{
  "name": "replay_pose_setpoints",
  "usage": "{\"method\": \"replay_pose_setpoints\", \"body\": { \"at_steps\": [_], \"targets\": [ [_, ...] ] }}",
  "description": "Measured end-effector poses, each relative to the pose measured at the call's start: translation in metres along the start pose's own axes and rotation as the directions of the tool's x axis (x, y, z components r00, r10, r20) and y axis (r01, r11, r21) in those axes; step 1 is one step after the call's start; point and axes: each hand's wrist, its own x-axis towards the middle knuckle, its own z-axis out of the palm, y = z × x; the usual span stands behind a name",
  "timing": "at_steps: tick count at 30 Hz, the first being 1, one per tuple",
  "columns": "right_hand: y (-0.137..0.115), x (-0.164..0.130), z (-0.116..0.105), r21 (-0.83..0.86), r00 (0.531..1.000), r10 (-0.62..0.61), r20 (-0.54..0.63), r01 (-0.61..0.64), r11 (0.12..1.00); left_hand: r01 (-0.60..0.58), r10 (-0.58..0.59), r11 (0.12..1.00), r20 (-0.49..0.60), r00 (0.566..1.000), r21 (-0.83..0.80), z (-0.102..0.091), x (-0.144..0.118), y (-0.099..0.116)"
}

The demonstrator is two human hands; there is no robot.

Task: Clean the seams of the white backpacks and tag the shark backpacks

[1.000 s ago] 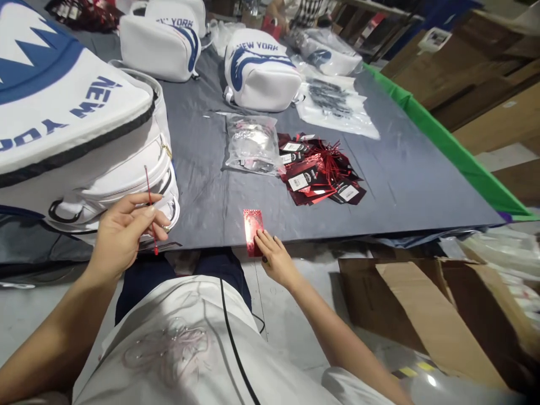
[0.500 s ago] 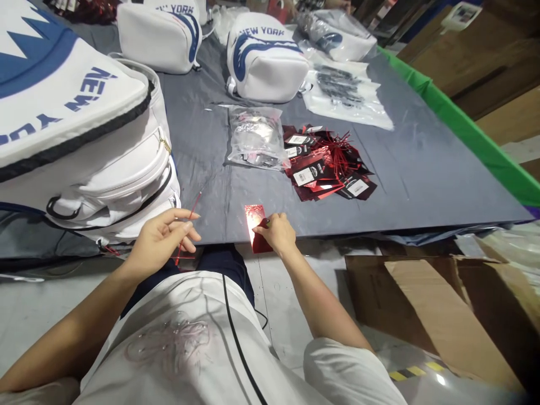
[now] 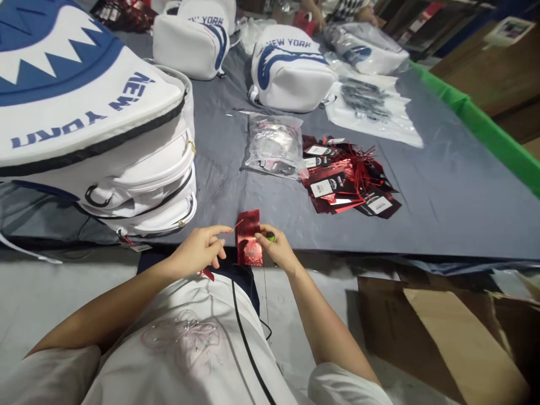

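Both hands meet at the near edge of the counter [image 3: 442, 191], just over the person's lap. Right hand [image 3: 276, 250] pinches a shiny red tag [image 3: 248, 244] w/ thumb and fingers, holding it upright-ish at the counter edge. Left hand [image 3: 198, 253] grips a thin red string [image 3: 233, 227] between thumb and forefinger; string tip sits right at the tag's top left corner, can't tell if it's through a hole. The string's other end [image 3: 206, 274] pokes out below the left hand.

Left of the hands: big white bag [image 3: 97, 140] w/ blue "NEW YORK" print, lying on its side, zip pulls facing the person. Farther back, approx. mid-counter: clear plastic packet [image 3: 276, 147], and just beside it on the right a loose pile of red tags [image 3: 348, 180] w/ white labels. Behind those, two smaller white bags [image 3: 291, 70] and flat poly bags [image 3: 373, 104]. Cardboard box [image 3: 439, 332] on the floor, right of the person.
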Motion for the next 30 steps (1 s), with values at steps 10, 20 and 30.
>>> {"method": "replay_pose_setpoints", "body": {
  "at_steps": [10, 20, 30],
  "targets": [
    [-0.026, -0.023, 0.017, 0.034, 0.951, -0.284, -0.126, 0.29, 0.956, 0.063, -0.067, 0.995, -0.048, 0.997, -0.077, 0.001, 0.002, 0.004],
    [-0.027, -0.03, 0.021, -0.338, 0.875, -0.469, -0.119, 0.409, 0.848, 0.027, -0.037, 0.995, -0.108, 0.994, -0.094, -0.001, -0.002, -0.001],
    [-0.078, -0.019, 0.018, 0.275, 0.889, -0.453, 0.07, 0.419, 0.865, -0.235, 0.224, 0.971, -0.198, 0.954, -0.039, -0.015, -0.02, -0.018]
  ]
}}
